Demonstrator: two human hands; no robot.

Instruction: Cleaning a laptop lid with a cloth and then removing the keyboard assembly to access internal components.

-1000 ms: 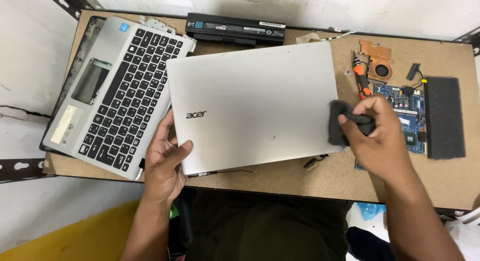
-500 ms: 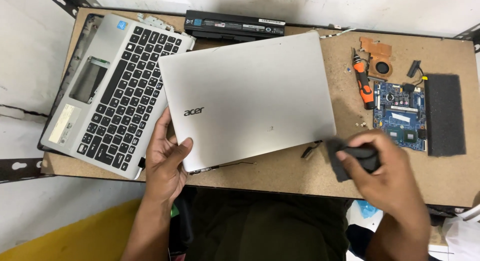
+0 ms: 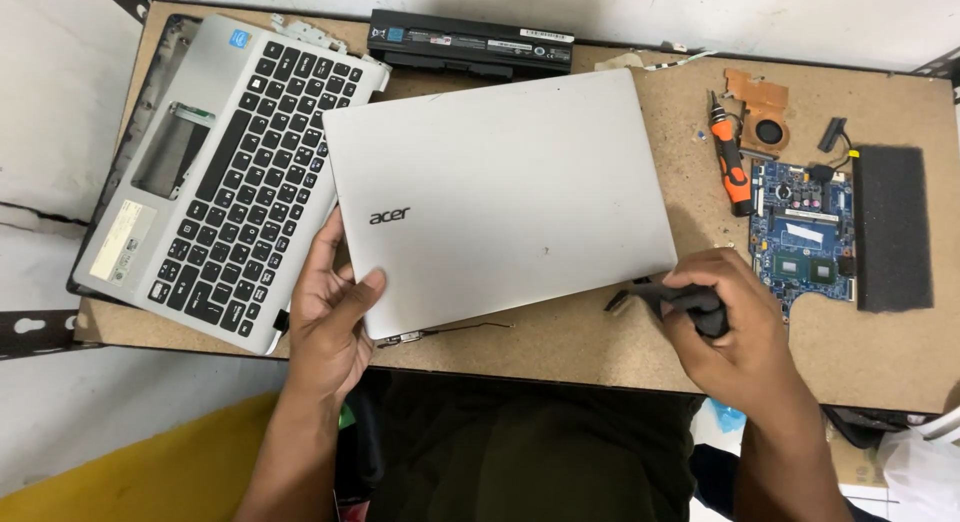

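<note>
The silver lid (image 3: 500,197) lies flat in the middle of the table (image 3: 620,347), and the left hand (image 3: 330,317) pinches its near left corner, thumb on top and fingers under the edge. Just off the lid's near right corner, the right hand (image 3: 740,337) is closed around a black brush (image 3: 680,302). Left of the lid lies the keyboard (image 3: 225,177), behind it the battery (image 3: 470,44), and right of it the screwdriver (image 3: 730,162) and circuit board (image 3: 805,237).
</note>
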